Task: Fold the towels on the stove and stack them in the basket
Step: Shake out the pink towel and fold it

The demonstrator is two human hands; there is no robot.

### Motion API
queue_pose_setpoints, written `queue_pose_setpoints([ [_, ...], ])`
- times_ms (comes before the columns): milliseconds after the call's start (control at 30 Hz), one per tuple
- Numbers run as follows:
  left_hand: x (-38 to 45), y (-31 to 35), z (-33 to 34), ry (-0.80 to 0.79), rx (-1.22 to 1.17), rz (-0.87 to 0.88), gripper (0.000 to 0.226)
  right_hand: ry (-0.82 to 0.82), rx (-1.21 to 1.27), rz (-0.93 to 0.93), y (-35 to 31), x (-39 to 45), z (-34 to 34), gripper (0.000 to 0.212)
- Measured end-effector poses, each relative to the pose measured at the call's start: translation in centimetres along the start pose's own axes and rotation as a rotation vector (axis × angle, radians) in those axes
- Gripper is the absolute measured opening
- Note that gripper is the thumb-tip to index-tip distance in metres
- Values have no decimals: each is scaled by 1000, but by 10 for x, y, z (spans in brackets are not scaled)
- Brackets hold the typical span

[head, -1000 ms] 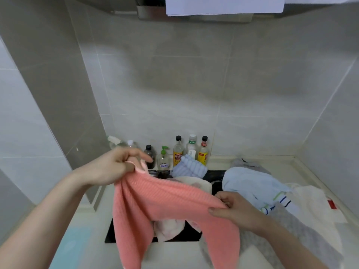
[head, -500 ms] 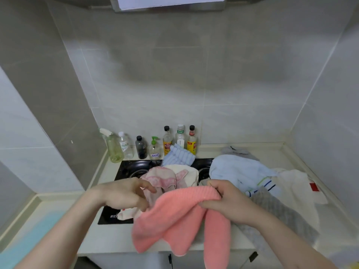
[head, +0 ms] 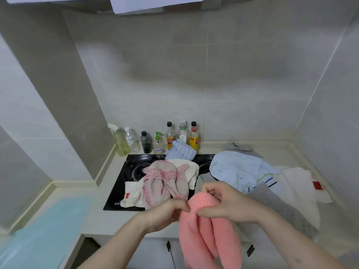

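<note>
Coral towel (head: 208,235) hangs (doubled) from both hands' fingers (head: 211,193).

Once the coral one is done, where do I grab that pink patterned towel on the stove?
Probably take the pink patterned towel at its free strip toward the back right, pinching from above. That end lies on top of the cream towel, loose and uncovered, while the rest is bunched over the stove.
</note>
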State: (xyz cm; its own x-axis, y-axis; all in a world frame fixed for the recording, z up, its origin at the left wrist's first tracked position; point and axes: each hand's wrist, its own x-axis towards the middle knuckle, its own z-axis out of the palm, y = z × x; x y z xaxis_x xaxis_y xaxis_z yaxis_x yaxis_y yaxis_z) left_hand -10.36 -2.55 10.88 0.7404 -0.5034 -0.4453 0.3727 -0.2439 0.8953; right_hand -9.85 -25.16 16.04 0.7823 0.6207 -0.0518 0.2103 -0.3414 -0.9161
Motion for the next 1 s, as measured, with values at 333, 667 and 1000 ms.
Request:
queue_pose_setpoints([
  [333, -23, 42, -6, 233, 10, 340, 8, 65, -121, 240, 54, -33, -27, 31],
  [667, -20, 57, 23, 204, 509, 225, 28, 307, 7, -23, 16, -15, -35, 17],
  [1000, -16, 99, 25, 348, 228, 446, 20, 277, 79, 203, 43, -41, -59, 50],
])
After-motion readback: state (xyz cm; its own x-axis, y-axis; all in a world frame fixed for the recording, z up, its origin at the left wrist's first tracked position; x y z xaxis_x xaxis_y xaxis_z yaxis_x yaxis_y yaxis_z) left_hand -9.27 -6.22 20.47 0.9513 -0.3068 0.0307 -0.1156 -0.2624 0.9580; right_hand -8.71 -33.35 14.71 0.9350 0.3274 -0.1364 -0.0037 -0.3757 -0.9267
